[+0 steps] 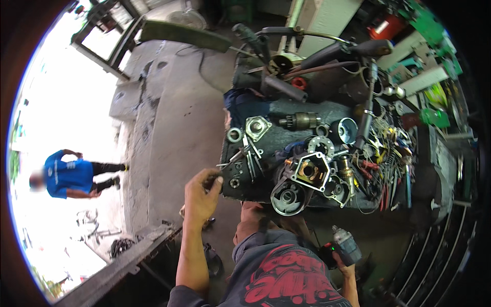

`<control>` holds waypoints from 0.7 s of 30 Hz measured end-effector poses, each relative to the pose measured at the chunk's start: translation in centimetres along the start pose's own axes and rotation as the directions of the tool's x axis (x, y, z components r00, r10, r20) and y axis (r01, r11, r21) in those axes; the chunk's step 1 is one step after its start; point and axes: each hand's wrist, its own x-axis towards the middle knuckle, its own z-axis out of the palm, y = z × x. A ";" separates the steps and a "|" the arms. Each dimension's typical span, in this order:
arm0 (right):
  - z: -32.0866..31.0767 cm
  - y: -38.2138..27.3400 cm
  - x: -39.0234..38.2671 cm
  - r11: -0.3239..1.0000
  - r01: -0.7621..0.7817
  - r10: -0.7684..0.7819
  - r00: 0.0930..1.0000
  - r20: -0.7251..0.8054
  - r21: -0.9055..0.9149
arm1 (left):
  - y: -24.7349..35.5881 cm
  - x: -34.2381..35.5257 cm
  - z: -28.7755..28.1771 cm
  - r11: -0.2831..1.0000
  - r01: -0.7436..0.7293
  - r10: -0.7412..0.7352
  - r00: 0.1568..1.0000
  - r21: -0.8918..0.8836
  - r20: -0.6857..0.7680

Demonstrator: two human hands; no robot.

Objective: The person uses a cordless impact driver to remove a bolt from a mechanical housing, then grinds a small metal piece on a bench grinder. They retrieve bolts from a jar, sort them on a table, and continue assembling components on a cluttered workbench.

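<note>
My left hand [201, 198] is at the near left corner of the workbench, beside a few small rings and washers [235, 182]. Its fingers are curled in with the thumb against them; whatever they may hold is hidden. Low on the right, by my hip, my right hand [346, 268] grips a cordless impact wrench [348, 245] with a grey body and a lit green light. On the bench, a metal housing [288, 198] overhangs the front edge. Close to it are long bolts [250, 158], a small gear [234, 135], a flanged cover [258, 127] and a toothed shaft [303, 121].
Hand tools [391, 169] and wires crowd the bench's right side. A metal cup [344, 131] stands behind the housing. Bars and pipes [327, 53] lie across the back. Off to the left, a person in a blue shirt [71, 174] is outside, past a concrete ledge [137, 153].
</note>
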 end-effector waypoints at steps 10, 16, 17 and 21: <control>6.2 -1.1 -3.3 0.975 0.049 -0.088 0.981 -0.174 -0.218 | 5.2 0.6 4.3 0.976 -0.114 0.137 0.984 -0.187 0.114; 4.1 -0.9 -2.9 0.995 0.035 -0.065 0.945 -0.321 -0.099 | 12.1 -1.3 6.8 0.870 -0.448 0.445 0.894 -0.206 -0.062; 3.5 -0.6 -2.7 0.994 0.011 -0.048 0.936 -0.347 -0.108 | 13.4 -2.2 7.7 0.838 -0.490 0.479 0.871 -0.242 -0.105; 0.4 1.8 -0.9 0.979 0.056 -0.128 0.919 -0.373 -0.196 | 18.2 -6.1 12.8 0.690 -0.659 0.696 0.717 -0.299 0.026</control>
